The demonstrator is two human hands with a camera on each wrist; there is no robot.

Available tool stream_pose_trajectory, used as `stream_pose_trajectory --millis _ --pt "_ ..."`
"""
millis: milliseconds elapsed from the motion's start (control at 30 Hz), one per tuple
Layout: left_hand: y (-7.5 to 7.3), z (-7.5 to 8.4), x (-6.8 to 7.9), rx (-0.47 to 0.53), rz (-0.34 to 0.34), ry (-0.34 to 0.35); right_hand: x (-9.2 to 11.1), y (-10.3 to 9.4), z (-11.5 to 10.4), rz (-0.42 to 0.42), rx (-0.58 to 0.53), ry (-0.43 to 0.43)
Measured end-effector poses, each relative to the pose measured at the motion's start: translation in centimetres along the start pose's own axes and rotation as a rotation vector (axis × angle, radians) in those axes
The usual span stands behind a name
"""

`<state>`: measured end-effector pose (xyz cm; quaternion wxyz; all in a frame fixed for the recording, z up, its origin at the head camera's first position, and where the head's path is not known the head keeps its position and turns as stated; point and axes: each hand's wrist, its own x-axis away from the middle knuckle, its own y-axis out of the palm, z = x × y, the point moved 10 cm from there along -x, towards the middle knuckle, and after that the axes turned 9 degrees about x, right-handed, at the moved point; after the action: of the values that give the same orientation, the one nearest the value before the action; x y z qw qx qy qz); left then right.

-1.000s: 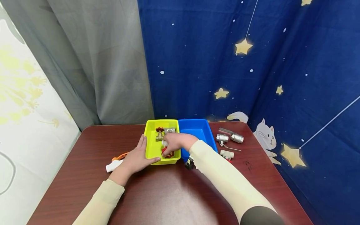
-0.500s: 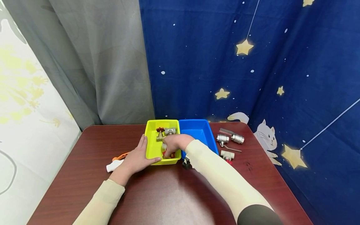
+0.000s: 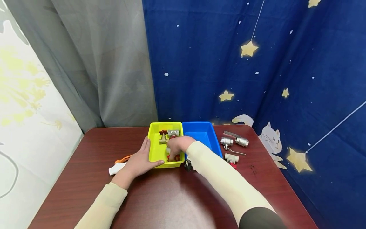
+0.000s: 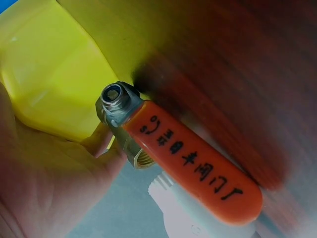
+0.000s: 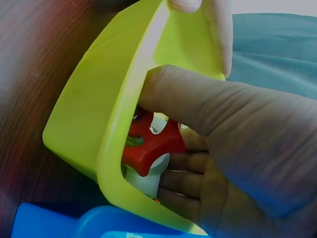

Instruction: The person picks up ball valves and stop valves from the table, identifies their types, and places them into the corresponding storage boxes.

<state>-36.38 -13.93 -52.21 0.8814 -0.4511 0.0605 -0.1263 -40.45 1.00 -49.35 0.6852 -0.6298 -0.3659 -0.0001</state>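
My left hand (image 3: 139, 161) lies with straight fingers along the left side of the yellow tray (image 3: 154, 152), thumb at its front rim. Inside that tray, my right hand (image 3: 180, 145) reaches down to the front right corner. Its fingers curl round a white valve with a red handwheel (image 5: 154, 143), the thumb beside the wheel and tray wall. Behind it lie a brass valve (image 3: 163, 139) with a dark red wheel and a silver valve (image 3: 173, 133). Close to my left hand, outside the tray, is a ball valve with an orange lever (image 4: 193, 163).
A blue tray (image 3: 197, 127) stands against the yellow one's right side. Two silver lever valves (image 3: 227, 141) and a white valve with a red handle (image 3: 231, 158) lie right of it. A white plastic part (image 4: 185, 213) sits under the orange lever.
My right hand shifts slightly within the yellow tray, its fingers reaching lower over the red handwheel. My left hand keeps its place at the tray.
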Motion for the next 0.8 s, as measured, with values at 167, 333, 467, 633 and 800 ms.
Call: stream_pose_trajectory --millis 167,333,467,633,800 --pt "-0.06 0.01 0.04 0.007 0.001 -0.002 -0.38 0.22 -0.14 0.0 0.017 0.009" --pt "-0.09 0.01 0.02 0.005 -0.001 -0.006 -0.47 0.46 0.0 -0.023 0.001 0.032" --pt "-0.03 0.03 0.0 0.0 -0.005 -0.01 -0.29 0.5 0.0 -0.04 -0.004 0.023" --pt "0.03 0.02 0.06 0.001 -0.014 -0.018 0.08 0.31 0.29 -0.063 -0.026 0.037" --pt "-0.03 -0.01 0.06 -0.001 -0.01 -0.02 0.39 -0.08 0.53 -0.077 -0.036 0.056"
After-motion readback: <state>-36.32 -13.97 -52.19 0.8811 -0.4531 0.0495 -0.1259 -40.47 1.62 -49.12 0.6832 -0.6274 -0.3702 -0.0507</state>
